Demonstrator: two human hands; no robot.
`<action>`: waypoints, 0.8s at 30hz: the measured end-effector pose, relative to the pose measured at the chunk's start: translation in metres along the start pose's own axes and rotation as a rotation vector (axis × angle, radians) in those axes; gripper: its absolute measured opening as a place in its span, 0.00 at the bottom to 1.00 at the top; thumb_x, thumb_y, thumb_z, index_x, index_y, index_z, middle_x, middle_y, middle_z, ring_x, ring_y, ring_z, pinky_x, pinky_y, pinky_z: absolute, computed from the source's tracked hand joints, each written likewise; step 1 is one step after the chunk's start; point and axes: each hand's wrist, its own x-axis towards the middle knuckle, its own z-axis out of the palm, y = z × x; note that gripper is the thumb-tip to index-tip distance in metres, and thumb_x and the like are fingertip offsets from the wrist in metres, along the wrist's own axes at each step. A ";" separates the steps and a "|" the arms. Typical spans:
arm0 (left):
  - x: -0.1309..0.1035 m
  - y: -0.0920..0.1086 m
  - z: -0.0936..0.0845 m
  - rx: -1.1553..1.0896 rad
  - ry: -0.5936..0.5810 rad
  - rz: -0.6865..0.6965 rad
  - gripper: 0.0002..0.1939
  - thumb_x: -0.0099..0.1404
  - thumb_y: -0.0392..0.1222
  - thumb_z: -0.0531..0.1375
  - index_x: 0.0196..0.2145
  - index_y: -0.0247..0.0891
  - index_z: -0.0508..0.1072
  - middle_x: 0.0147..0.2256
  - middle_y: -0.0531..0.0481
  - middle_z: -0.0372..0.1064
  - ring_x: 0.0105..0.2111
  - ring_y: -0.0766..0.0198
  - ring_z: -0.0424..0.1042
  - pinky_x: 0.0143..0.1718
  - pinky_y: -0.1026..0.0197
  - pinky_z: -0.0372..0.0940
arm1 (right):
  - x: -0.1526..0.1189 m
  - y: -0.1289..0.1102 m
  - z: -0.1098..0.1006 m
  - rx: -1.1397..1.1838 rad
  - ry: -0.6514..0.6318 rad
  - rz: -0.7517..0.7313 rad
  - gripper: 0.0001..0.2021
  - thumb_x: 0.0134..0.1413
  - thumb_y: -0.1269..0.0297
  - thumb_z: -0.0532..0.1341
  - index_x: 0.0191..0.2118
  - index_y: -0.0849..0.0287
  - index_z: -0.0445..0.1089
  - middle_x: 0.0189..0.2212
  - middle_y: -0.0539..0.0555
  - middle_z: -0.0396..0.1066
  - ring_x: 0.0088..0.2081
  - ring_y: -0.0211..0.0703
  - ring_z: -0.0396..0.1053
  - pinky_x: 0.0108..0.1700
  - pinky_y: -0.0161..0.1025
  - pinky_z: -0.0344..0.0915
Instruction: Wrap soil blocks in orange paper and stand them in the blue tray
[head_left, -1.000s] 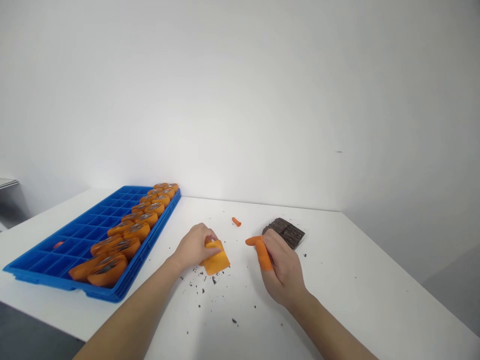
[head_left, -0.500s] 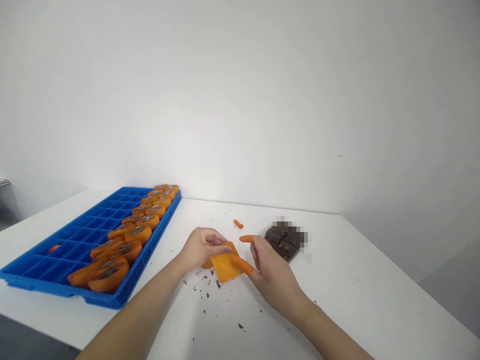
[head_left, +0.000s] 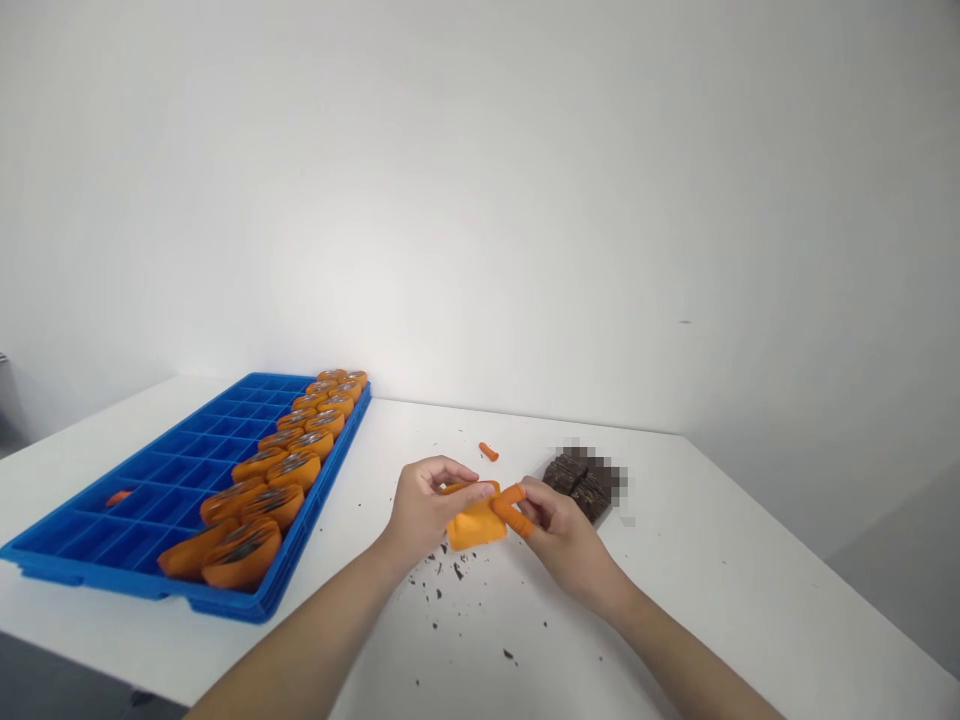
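Observation:
An orange wrapper (head_left: 477,526) hangs from my left hand (head_left: 424,505), pinched between thumb and fingers near its upper edge. My right hand (head_left: 559,530) wears orange covers on thumb and index finger, and these two fingers close on the right edge of the same wrapper. What lies inside or behind the wrapper is hidden. Dark crumbs (head_left: 458,571) are scattered on the table below the hands. Just behind my right hand sits a stack of dark brown, flaky pieces (head_left: 570,477), partly blurred.
At the left, a blue compartment tray (head_left: 161,467) holds several filled orange wrappers (head_left: 294,469) along its right side and a small orange item (head_left: 118,497) in one compartment. A loose orange finger cover (head_left: 488,452) lies on the white table (head_left: 750,560), before a white wall.
My right thumb and index finger have come together at the wrapper's right edge. The wrapper is turned and looks more folded. The whole view has shifted slightly.

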 end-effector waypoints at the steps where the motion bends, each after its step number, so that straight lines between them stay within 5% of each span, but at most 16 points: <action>1: -0.002 0.000 0.000 0.015 0.008 0.022 0.19 0.48 0.49 0.83 0.31 0.37 0.84 0.31 0.47 0.82 0.32 0.59 0.79 0.34 0.60 0.73 | 0.000 -0.001 0.001 0.017 -0.013 -0.005 0.21 0.65 0.45 0.65 0.27 0.55 0.68 0.26 0.45 0.51 0.29 0.39 0.51 0.31 0.38 0.54; 10: -0.012 0.007 -0.001 0.088 -0.011 0.136 0.15 0.56 0.49 0.80 0.30 0.38 0.82 0.31 0.47 0.81 0.32 0.58 0.79 0.36 0.58 0.74 | 0.003 -0.001 0.002 0.183 -0.130 -0.069 0.25 0.62 0.41 0.70 0.28 0.55 0.67 0.27 0.45 0.53 0.29 0.38 0.52 0.32 0.38 0.58; 18: -0.022 0.017 0.005 0.214 0.044 0.244 0.12 0.61 0.48 0.76 0.30 0.40 0.81 0.32 0.47 0.80 0.35 0.56 0.79 0.40 0.55 0.75 | 0.000 0.001 0.006 0.103 0.060 -0.151 0.31 0.61 0.40 0.70 0.24 0.54 0.54 0.26 0.45 0.53 0.30 0.40 0.53 0.31 0.39 0.57; 24: -0.019 0.015 0.000 0.241 -0.048 0.308 0.12 0.65 0.48 0.74 0.43 0.41 0.83 0.45 0.43 0.81 0.47 0.52 0.80 0.52 0.51 0.74 | -0.001 -0.002 0.007 0.161 0.151 -0.109 0.31 0.61 0.38 0.69 0.25 0.54 0.55 0.26 0.45 0.53 0.29 0.40 0.51 0.31 0.39 0.56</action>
